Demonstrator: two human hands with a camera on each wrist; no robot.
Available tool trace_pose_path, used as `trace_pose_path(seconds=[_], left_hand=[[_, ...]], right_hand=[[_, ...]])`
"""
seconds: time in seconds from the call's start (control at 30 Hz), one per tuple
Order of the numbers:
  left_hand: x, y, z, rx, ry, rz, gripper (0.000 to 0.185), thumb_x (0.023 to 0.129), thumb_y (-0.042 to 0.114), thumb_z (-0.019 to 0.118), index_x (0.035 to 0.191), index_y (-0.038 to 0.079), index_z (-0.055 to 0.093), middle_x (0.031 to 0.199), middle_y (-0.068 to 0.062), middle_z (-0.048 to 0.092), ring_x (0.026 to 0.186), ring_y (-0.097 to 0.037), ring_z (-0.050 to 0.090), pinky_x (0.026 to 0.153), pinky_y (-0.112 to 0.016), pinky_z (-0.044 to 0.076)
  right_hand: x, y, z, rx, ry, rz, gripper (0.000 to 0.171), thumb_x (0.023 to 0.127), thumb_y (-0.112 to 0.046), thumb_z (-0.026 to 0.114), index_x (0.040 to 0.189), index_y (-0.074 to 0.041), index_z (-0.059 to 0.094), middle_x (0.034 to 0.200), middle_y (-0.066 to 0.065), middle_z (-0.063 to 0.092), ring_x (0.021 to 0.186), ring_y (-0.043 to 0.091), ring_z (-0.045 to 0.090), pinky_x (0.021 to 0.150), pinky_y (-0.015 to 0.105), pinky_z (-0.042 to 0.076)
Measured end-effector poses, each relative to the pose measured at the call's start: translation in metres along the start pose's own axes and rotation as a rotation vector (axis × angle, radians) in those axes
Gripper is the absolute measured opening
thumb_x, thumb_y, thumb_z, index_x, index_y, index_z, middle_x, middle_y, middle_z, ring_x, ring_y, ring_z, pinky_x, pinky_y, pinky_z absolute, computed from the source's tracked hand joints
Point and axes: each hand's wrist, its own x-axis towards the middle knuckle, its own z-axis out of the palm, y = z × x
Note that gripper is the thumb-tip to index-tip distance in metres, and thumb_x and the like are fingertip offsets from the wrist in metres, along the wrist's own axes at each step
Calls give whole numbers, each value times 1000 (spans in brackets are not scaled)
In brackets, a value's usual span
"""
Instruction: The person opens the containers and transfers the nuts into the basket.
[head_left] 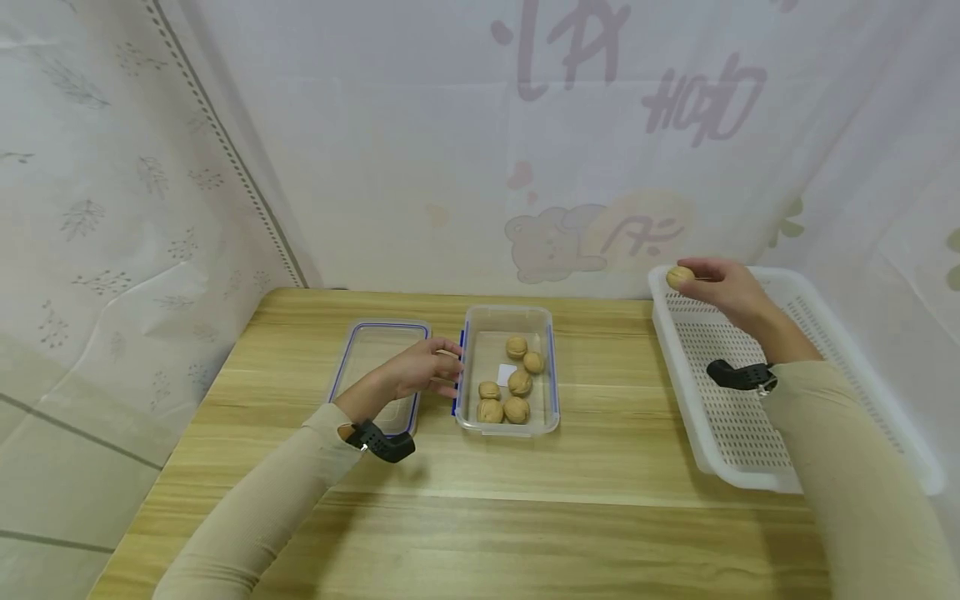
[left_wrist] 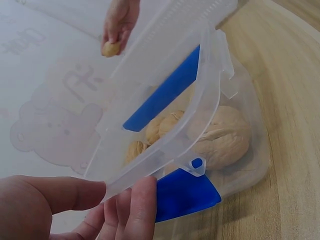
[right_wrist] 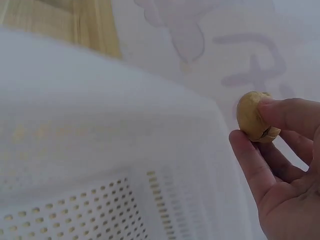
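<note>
My left hand (head_left: 423,367) is at the left side of a clear plastic box (head_left: 507,312) with blue latches. In the left wrist view, the thumb and fingers (left_wrist: 142,205) hold the box's edge beside a blue latch (left_wrist: 185,195). Several walnuts (head_left: 517,408) lie inside the box, near a small white packet (head_left: 506,375). My right hand (head_left: 723,292) pinches one walnut (right_wrist: 255,117) between thumb and fingertips. It is above the far left corner of a white perforated basket (head_left: 678,392).
A clear lid (head_left: 360,346) with a blue seal lies left of the box, partly under my left forearm. The wooden table (head_left: 600,467) spans the space between box and basket. A printed curtain (head_left: 420,167) hangs behind the table's far edge.
</note>
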Motion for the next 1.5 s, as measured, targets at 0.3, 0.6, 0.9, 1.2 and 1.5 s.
trace_pose_path(seconds=[0.3, 0.6, 0.9, 1.2, 1.5], left_hand=[[-2, 0, 0, -21, 0, 2, 40, 102, -2, 53, 138, -9, 39, 105, -12, 53, 91, -19, 57, 84, -37, 64], [-4, 4, 0, -25, -2, -16, 43, 102, -2, 53, 141, -9, 36, 107, -12, 51, 92, -20, 55, 83, -35, 64], [-4, 5, 2, -11, 1, -16, 43, 102, -2, 53, 141, -9, 36, 107, -13, 50, 92, -21, 55, 83, -35, 64], [-5, 5, 4, -1, 26, -20, 40, 102, -3, 53, 139, -8, 38, 109, -14, 51, 94, -22, 55, 83, -37, 64], [-5, 5, 4, 15, 28, -18, 38, 102, -3, 53, 137, -7, 40, 109, -14, 52, 94, -22, 56, 81, -37, 65]], right_hand=[[1, 35, -5, -58, -44, 103, 61, 105, -24, 60, 153, 5, 36, 135, 8, 57, 98, -8, 55, 105, 36, 46], [1, 58, 3, -137, -52, 128, 52, 101, -8, 63, 142, 17, 42, 135, 38, 51, 86, -6, 56, 80, 15, 53], [5, 67, 13, -217, -55, 137, 50, 95, -3, 67, 136, 17, 48, 128, 40, 54, 97, 23, 64, 80, 22, 57], [12, 63, 33, -260, -40, 127, 50, 95, -6, 64, 136, 17, 47, 127, 41, 53, 112, 51, 56, 94, 56, 53], [20, 65, 40, -243, -6, 115, 50, 95, -8, 61, 135, 18, 47, 120, 38, 57, 96, 35, 64, 72, 22, 54]])
